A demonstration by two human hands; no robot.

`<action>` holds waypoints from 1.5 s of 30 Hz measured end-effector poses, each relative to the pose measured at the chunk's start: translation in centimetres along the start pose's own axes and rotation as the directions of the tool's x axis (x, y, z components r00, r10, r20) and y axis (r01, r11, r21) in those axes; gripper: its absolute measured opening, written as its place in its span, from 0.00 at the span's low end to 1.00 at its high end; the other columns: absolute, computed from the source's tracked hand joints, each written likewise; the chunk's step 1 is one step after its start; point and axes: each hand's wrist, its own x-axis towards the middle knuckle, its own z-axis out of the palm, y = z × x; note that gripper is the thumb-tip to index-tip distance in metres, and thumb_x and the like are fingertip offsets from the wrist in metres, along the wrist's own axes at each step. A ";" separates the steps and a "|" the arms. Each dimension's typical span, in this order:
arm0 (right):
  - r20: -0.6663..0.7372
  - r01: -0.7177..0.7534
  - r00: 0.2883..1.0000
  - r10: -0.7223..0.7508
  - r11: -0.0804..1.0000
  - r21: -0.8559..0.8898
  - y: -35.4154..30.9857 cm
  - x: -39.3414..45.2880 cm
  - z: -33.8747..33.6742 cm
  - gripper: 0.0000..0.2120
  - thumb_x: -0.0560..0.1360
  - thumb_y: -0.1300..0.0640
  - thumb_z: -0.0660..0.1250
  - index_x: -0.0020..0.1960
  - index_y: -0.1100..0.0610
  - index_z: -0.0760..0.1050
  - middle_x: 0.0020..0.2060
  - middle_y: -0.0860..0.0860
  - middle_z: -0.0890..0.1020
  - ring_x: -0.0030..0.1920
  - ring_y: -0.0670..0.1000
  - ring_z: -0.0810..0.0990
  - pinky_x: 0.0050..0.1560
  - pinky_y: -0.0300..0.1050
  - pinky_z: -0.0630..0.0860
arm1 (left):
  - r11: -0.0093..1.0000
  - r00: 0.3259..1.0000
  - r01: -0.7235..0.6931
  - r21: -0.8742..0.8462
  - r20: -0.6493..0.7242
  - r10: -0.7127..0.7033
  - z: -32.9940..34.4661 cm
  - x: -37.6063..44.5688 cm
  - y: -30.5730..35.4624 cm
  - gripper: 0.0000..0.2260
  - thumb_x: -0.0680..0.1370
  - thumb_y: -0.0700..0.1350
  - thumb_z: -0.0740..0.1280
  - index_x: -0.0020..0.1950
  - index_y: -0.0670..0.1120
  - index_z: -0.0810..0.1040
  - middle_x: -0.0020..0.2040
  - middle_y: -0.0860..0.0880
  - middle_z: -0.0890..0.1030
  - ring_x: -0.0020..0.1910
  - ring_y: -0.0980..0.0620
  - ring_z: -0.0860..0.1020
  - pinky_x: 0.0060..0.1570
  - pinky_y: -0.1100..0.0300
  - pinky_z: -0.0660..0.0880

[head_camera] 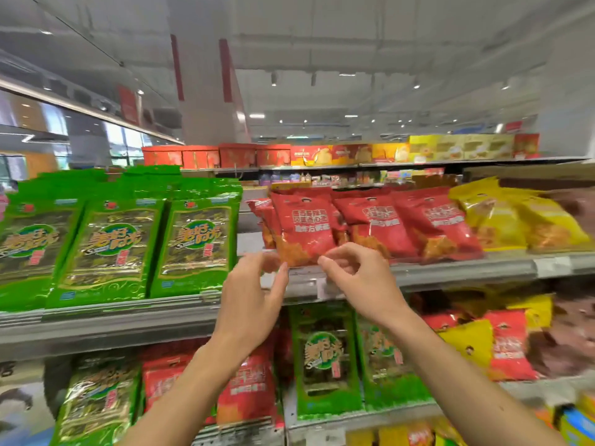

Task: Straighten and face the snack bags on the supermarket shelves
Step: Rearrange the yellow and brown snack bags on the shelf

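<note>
Supermarket shelving fills the head view, with a grey pillar (206, 91) and ceiling lights behind it. Taking the leftmost front red bag (304, 228) as the landmark: it stands at the front edge of the upper shelf (467, 268), leaning slightly, with more red bags (405, 220) in a row to its right and yellow bags (515, 217) beyond those. To its left, past a bare gap, stand tall green bags (193, 243), upright and facing out. Below it, on the lower shelf (370, 416), green, red and yellow packs are mixed together.

Both hands are raised just under the landmark bag. The left hand (254, 294) has loosely spread, relaxed fingers and holds nothing; its fingertips are near the bag's lower left corner, and whether they touch is blurred. The right hand (357, 278) has curled fingers at the bag's lower right corner, apparently pinching or about to pinch the bottom seam; contact cannot be confirmed.

Risks, as I judge them: the bag sits right at the shelf lip, so a tug on one corner alone could twist it or pull it off the edge. Pushing it back hard could topple the small red bag behind it, or knock the neighbouring red bags askew. The slick film may slip from a light pinch.
</note>
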 end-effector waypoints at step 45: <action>-0.501 -0.357 0.830 0.244 0.923 -0.143 37.7 11.5 -62.5 0.25 0.76 0.47 0.73 0.67 0.59 0.75 0.58 0.55 0.80 0.57 0.54 0.78 0.52 0.46 0.71 | 0.900 0.905 0.385 -0.203 0.273 -0.325 55.7 9.0 42.1 0.45 0.74 0.56 0.73 0.80 0.42 0.50 0.75 0.40 0.64 0.73 0.41 0.65 0.71 0.44 0.66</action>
